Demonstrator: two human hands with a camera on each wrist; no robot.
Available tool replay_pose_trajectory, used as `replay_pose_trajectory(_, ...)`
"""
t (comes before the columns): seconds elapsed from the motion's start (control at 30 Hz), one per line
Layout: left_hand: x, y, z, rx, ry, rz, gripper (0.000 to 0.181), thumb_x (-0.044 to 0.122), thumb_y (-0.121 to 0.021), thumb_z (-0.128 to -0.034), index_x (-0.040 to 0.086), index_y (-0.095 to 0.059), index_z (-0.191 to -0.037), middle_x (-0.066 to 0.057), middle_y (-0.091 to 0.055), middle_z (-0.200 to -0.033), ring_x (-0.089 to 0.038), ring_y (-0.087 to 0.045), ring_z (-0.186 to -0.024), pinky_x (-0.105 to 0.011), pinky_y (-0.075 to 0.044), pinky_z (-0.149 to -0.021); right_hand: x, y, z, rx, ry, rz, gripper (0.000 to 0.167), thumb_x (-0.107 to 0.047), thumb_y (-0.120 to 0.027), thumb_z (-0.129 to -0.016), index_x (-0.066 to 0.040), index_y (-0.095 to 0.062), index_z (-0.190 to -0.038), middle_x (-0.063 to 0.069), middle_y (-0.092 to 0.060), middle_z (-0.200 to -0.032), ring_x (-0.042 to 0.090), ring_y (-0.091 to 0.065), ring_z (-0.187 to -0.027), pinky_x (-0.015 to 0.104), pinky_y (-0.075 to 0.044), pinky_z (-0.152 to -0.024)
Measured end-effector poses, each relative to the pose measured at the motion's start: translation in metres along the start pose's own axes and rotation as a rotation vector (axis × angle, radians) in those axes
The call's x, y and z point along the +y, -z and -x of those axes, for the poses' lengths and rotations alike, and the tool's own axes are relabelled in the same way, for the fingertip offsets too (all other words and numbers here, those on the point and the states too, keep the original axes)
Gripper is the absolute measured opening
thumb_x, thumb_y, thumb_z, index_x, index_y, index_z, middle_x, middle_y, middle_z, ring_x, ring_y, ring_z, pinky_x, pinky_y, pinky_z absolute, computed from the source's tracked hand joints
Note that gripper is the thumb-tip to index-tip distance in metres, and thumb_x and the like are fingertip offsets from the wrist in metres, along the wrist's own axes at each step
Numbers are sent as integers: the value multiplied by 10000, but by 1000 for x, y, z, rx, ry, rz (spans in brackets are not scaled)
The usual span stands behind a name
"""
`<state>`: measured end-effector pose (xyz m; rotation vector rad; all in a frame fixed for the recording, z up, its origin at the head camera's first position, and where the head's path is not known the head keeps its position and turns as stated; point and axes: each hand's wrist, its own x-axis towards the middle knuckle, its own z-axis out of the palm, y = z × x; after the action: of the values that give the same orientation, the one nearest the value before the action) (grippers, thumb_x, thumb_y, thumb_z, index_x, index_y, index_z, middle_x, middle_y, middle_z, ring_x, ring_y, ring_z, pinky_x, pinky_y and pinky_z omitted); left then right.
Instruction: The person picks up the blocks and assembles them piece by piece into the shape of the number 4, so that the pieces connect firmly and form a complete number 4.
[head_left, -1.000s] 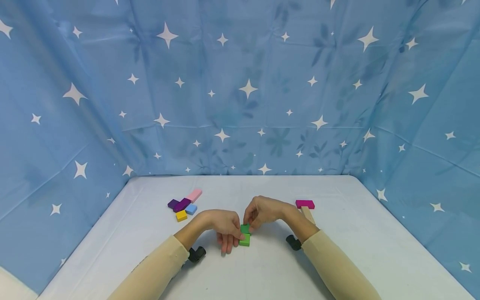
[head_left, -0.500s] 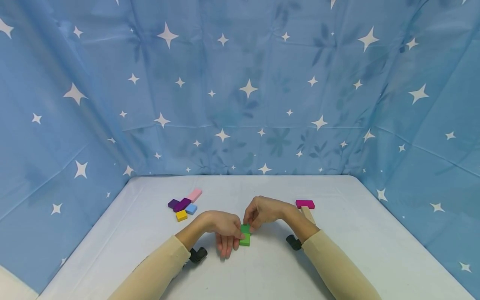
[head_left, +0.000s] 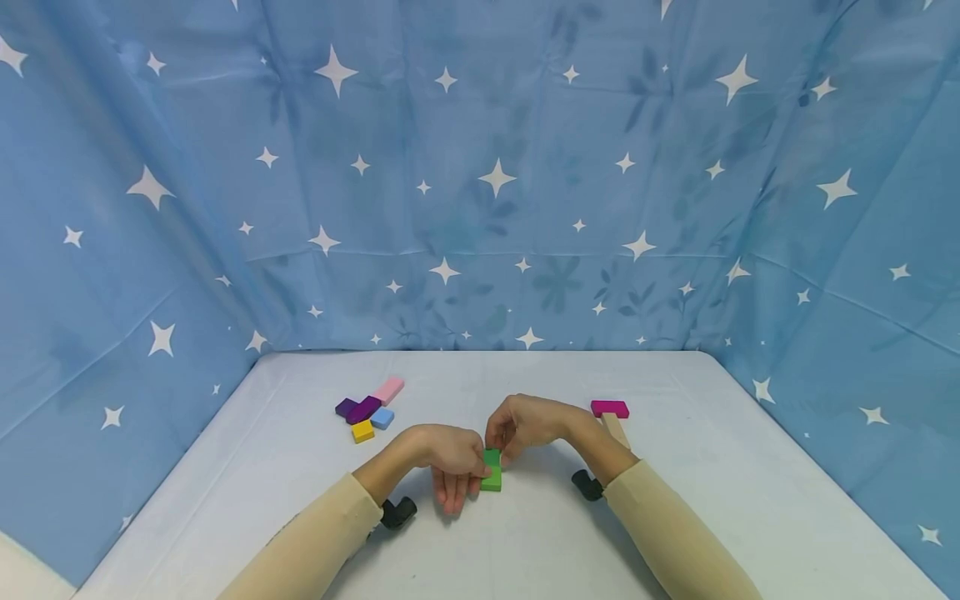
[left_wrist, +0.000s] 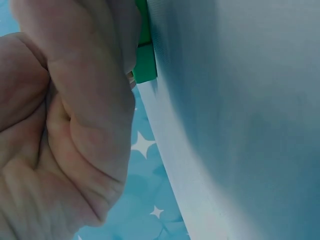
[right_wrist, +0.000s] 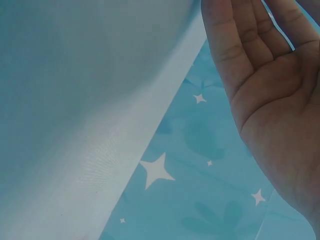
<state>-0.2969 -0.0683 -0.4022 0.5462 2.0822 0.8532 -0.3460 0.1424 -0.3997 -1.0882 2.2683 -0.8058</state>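
Note:
In the head view a light green block (head_left: pixel 492 482) and a darker green block (head_left: pixel 492 456) lie end to end on the white table. The left hand (head_left: pixel 452 457) pinches the light green one from the left between thumb and index finger, its other fingers extended towards the near side. From the far right, the right hand (head_left: pixel 527 422) pinches the darker block by its sides. In the left wrist view part of the darker green block (left_wrist: pixel 145 65) shows beyond the left hand (left_wrist: pixel 75 110). The right wrist view shows the right hand (right_wrist: pixel 280 95) but no block.
On the left lie a pink block (head_left: pixel 389 390), two purple blocks (head_left: pixel 364 409), a light blue block (head_left: pixel 382 417) and a yellow block (head_left: pixel 363 431). A magenta block (head_left: pixel 611 409) and a beige block (head_left: pixel 616 429) lie behind the right forearm. A blue starred curtain (head_left: pixel 480 208) surrounds the table.
The left hand has shifted slightly right and nearer, its extended fingers moving a little too. Both green blocks sit very slightly further right. The right hand has barely moved.

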Motion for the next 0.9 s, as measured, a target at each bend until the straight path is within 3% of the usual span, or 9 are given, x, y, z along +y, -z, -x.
replay_pose_trajectory(0.17,-2,9,5,26,-14,-51,406,249,-573,-1061,-14,-725,-791,-191,-733,-663,-182,-681,-481,-271,-541,-452,0,1,0,-10,3,17,221,-19,-868,-810,-105,-798,-1001,12,-780,-974,100,-669,-827,264,-562,-794)
replay_pose_trajectory(0.4,-12,23,5,166,-117,-115,326,325,-709,-983,40,-739,-827,-87,-734,-695,-179,-698,-573,-290,-540,-512,0,2,0,-21,-2,19,218,-58,-887,-807,-125,-795,-993,-8,-760,-916,80,-635,-784,245,-541,-754)
replay_pose_trajectory(0.6,-18,23,0,137,-140,-88,298,281,-705,-989,52,-744,-802,-64,-723,-677,-165,-704,-567,-260,-513,-501,-1,1,2,-13,-10,35,220,-80,-902,-794,-141,-797,-977,-20,-702,-815,82,-580,-739,231,-495,-706)
replay_pose_trajectory(0.9,-15,19,-1,102,-125,-60,261,218,-665,-1010,58,-757,-826,-78,-729,-690,-147,-692,-553,-250,-495,-482,2,0,2,-5,-14,42,228,-80,-901,-794,-142,-797,-987,-39,-689,-804,79,-578,-735,228,-497,-698)
